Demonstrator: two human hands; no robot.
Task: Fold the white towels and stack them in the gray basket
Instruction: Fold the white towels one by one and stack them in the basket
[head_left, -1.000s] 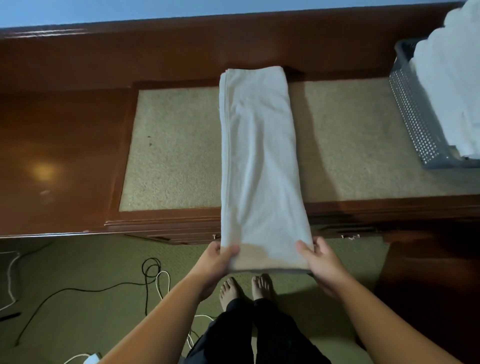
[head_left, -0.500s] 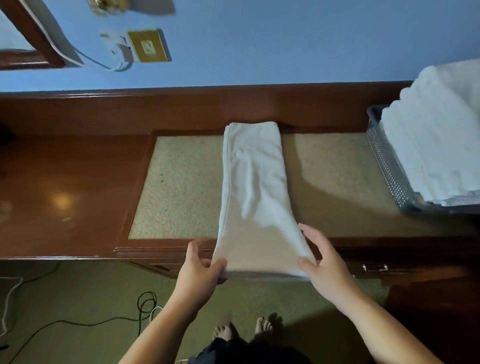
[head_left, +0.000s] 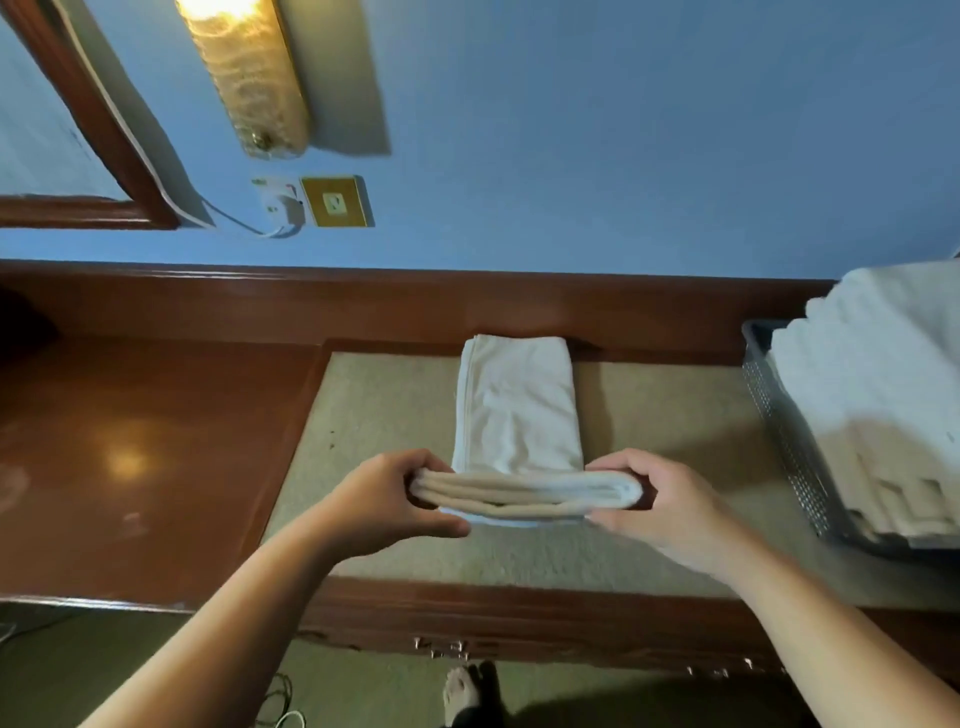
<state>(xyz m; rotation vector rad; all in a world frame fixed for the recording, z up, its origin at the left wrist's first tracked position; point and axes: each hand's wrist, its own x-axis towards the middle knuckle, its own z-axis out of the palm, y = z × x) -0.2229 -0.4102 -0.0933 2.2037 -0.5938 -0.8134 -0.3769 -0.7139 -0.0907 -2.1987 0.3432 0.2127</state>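
A long white towel (head_left: 517, 405) lies lengthwise on the beige inset of the wooden desk (head_left: 156, 441). Its near end is lifted and doubled back over the middle, showing several layered edges. My left hand (head_left: 395, 493) grips the left corner of that raised end, fingers curled over it. My right hand (head_left: 670, 499) grips the right corner the same way. At the right edge stands the gray basket (head_left: 779, 431), with a stack of folded white towels (head_left: 883, 395) rising above its rim.
The desk's raised wooden back runs behind the towel, under a blue wall with a socket (head_left: 332, 202) and a lit lamp (head_left: 249, 78). A mirror frame (head_left: 93, 114) is at the upper left. My bare feet (head_left: 462, 691) and cables are on the floor.
Both hands have lifted the towel's near end from over the desk's front edge and carried it forward over the towel's middle. The view has tilted up toward the wall.
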